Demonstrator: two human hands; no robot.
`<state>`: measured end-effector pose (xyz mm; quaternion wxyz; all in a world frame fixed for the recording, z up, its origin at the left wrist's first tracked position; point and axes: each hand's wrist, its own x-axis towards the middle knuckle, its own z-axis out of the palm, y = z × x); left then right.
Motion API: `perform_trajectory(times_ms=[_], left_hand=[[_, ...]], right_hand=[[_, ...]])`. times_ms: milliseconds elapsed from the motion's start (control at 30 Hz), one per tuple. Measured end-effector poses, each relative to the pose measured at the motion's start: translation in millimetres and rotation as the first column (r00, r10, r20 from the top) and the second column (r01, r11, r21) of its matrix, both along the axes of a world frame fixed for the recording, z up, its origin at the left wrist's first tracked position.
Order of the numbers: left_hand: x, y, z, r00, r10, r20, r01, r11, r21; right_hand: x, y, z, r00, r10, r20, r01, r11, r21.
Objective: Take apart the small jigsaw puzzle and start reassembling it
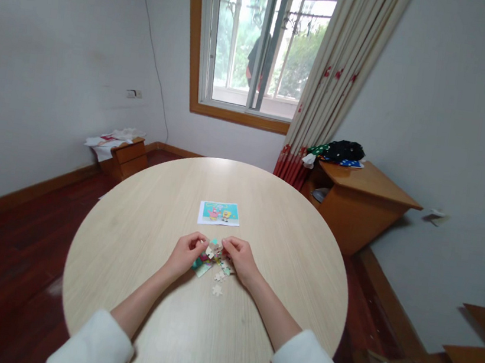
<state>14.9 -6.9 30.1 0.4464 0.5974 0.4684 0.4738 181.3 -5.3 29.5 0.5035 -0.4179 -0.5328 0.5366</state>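
A small heap of jigsaw puzzle pieces (210,253) lies between my two hands, some with pale backs up and some showing teal, green and purple. My left hand (187,251) curls at the heap's left side, its thumb and fingertips pinched at a pale piece. From the right, my right hand (239,257) reaches in with thumb and forefinger drawn together; what sits between them is too small to make out. One loose pale puzzle piece (217,290) rests nearer to me. Beyond the hands lies a printed picture sheet (221,214) with pink and yellow cartoon figures.
Everything lies on a round, light wood table (145,204). A brown cabinet (356,202) with dark and patterned cloth on top stands at the right, beside a long curtain (327,79). At the left, a low wooden cabinet (130,158) carries white papers or cloth.
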Motion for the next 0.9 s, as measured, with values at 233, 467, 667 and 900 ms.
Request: perform_trajectory(times_ms=[233,467,667,900], left_hand=[[-3.7,2.7,-0.8,0.984,0.094,0.149,-0.087,0.995,-0.050],[-2.4,4.2,-6.3,0.955,0.080,0.287,-0.043,0.990,-0.134],[-0.8,1.7,-2.2,0.952,0.091,0.291,-0.031,0.978,-0.205],[-1.3,4.1,-7.3,0.939,0.111,0.326,-0.033,0.971,-0.235]], right_hand=[[-1.6,1.2,-2.6,0.998,-0.050,-0.028,0.047,0.994,-0.096],[-1.0,6.1,-6.9,0.993,-0.092,-0.080,0.081,0.987,-0.137],[-2.3,5.7,-2.6,0.984,-0.113,-0.139,0.096,0.988,-0.121],[1.5,2.5,0.4,0.989,-0.138,-0.054,0.133,0.987,-0.090]])
